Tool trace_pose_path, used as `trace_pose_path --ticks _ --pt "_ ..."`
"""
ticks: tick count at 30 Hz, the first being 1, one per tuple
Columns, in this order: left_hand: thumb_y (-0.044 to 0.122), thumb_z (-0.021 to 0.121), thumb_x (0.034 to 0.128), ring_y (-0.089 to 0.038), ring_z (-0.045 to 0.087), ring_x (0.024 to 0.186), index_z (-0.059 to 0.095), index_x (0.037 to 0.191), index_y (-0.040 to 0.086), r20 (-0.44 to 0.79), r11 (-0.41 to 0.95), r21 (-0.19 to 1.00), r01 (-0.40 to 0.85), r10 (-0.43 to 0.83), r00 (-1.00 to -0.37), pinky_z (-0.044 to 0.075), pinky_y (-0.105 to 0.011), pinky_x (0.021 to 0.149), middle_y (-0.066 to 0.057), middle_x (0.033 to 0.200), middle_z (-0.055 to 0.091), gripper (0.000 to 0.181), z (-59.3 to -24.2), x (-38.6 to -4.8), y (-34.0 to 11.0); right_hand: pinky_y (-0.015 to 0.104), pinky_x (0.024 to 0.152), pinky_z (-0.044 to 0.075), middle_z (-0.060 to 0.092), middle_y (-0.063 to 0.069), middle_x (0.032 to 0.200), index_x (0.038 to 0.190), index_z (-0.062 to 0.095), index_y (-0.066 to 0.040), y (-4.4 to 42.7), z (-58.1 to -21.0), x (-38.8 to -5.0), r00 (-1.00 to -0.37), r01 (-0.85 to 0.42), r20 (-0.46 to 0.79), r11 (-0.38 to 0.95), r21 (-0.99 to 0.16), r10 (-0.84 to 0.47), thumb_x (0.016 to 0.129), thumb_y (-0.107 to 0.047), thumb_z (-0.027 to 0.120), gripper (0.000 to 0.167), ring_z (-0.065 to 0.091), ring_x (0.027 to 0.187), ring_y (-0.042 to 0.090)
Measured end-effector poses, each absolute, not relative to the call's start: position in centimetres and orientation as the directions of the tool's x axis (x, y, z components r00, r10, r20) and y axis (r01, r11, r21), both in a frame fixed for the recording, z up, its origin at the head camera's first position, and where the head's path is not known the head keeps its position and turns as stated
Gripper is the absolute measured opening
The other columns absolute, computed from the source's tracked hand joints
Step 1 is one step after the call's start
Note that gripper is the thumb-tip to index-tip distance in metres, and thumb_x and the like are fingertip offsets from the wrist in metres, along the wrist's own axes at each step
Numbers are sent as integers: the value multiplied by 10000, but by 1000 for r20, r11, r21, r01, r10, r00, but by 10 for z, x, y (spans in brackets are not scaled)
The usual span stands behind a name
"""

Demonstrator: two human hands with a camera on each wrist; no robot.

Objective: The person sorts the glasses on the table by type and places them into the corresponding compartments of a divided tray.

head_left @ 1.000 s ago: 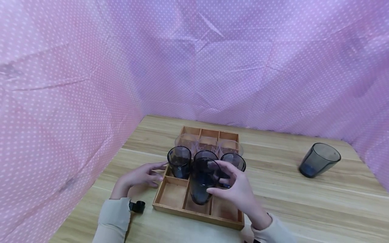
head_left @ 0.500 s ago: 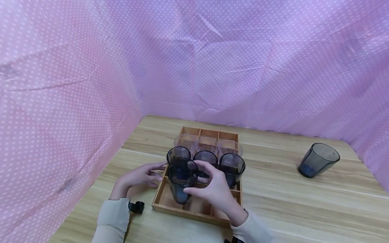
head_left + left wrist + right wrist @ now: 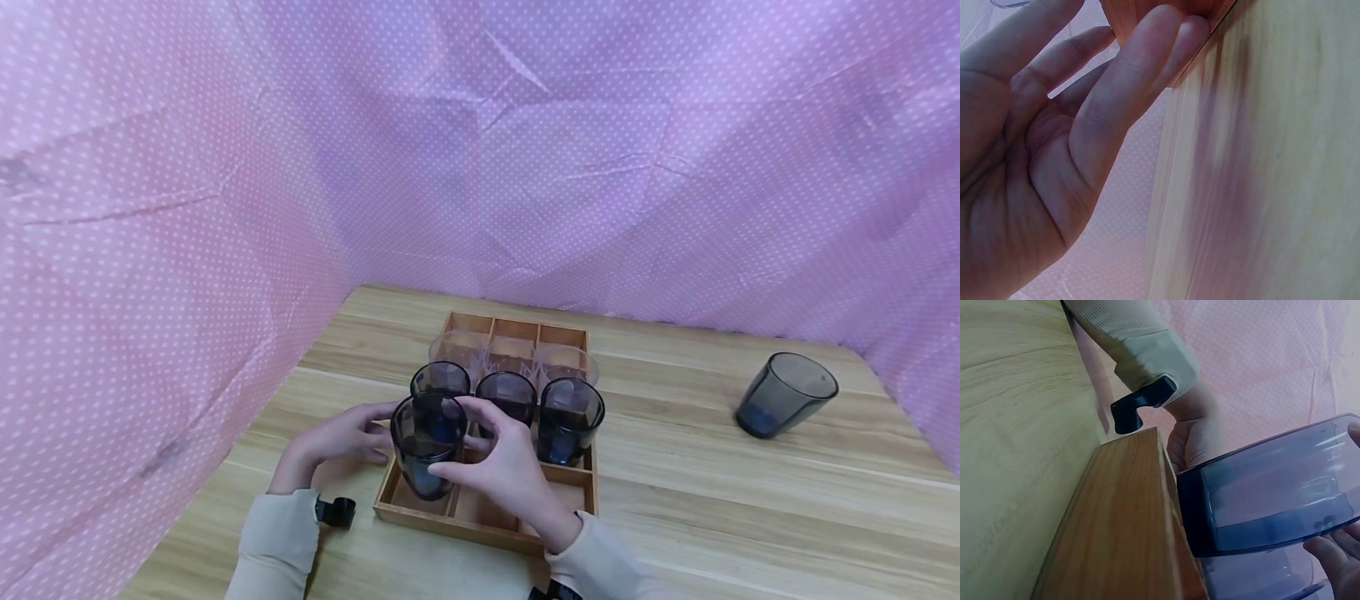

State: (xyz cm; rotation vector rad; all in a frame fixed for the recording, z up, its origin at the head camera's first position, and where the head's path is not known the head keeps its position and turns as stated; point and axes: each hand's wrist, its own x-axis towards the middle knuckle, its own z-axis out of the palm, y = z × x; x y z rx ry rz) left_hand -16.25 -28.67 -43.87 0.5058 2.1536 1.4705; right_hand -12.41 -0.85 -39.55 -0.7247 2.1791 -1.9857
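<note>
My right hand (image 3: pixel 498 467) grips a dark tinted drinking glass (image 3: pixel 423 454) near its rim, thumb on the near side. Held slightly tilted, the glass is over the front-left compartment of a divided wooden tray (image 3: pixel 457 527). In the right wrist view, the base of this glass (image 3: pixel 1272 494) is just above the edge of the tray (image 3: pixel 1122 519). My left hand (image 3: pixel 348 433) is at the tray's left side with fingers loosely extended; the left wrist view shows the fingertips of this hand (image 3: pixel 1041 144) against the wood.
Three dark glasses, one of them the right glass (image 3: pixel 566 437), stand in a row behind the held one. Several clear glasses (image 3: pixel 567 367) form the row beyond. Another dark glass (image 3: pixel 783 396) is on the wooden table (image 3: pixel 675 500) at right. Pink dotted cloth (image 3: pixel 480 167) surrounds the table.
The right hand has carried the dark glass leftward, from the tray's front-middle compartment to above its front-left one. The left hand has stayed at the tray's side.
</note>
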Motion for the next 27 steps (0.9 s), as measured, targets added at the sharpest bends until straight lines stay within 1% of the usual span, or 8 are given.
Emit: trace_pose_path --ticks 3,7,9,15,19,23,27 --pt "198 606 955 -155 637 1051 317 1483 -28 -175 353 935 39 553 -815 597 -369 844 -273 1315 557 642 -438 -162 -287 303 914 569 635 84 1279 1302 564 -116 -10 -399 -125 -877 -279 238 39 -960 -418 675 -91 879 702 584 1216 252" --pt "204 600 959 -172 622 1093 306 1490 -17 -172 353 935 43 554 -815 595 -365 849 -293 1371 499 647 -439 -162 -287 307 923 566 636 112 1269 1301 564 -95 -10 -402 -125 -869 -304 255 50 -951 -424 685 -97 874 690 581 1211 281" --pt "199 591 965 -199 612 1119 296 1497 -11 -170 355 934 46 554 -815 593 -365 850 -306 1399 465 643 -439 -163 -287 307 929 564 636 119 1265 1300 564 -89 -10 -402 -125 -868 -309 259 52 -950 -424 687 -99 873 687 577 1211 289" --pt "185 571 978 -305 582 1171 251 1520 20 -171 372 927 55 548 -819 601 -346 840 -326 1487 344 650 -438 -162 -287 294 950 552 639 98 1266 1303 564 -91 -12 -405 -124 -868 -290 234 66 -955 -438 684 -116 879 694 573 1221 257" --pt "173 575 975 -267 608 1127 232 1524 18 -172 373 926 55 550 -817 602 -323 824 -326 1512 298 666 -438 -163 -287 304 952 552 647 112 1263 1294 567 -75 -14 -407 -122 -869 -291 228 79 -954 -439 680 -121 882 692 577 1223 267" --pt "149 573 975 -201 623 1074 222 1524 8 -173 376 925 58 552 -816 602 -311 823 -341 1492 318 666 -439 -163 -287 309 945 556 663 128 1239 1268 582 -61 -17 -410 -120 -876 -291 219 108 -951 -429 676 -125 885 667 593 1205 274" --pt "140 567 979 -195 618 1077 215 1529 17 -172 375 925 60 555 -814 596 -297 829 -350 1481 322 665 -439 -163 -286 311 938 560 671 133 1226 1250 590 -58 -20 -411 -119 -887 -274 190 148 -950 -420 673 -140 889 655 607 1187 270"
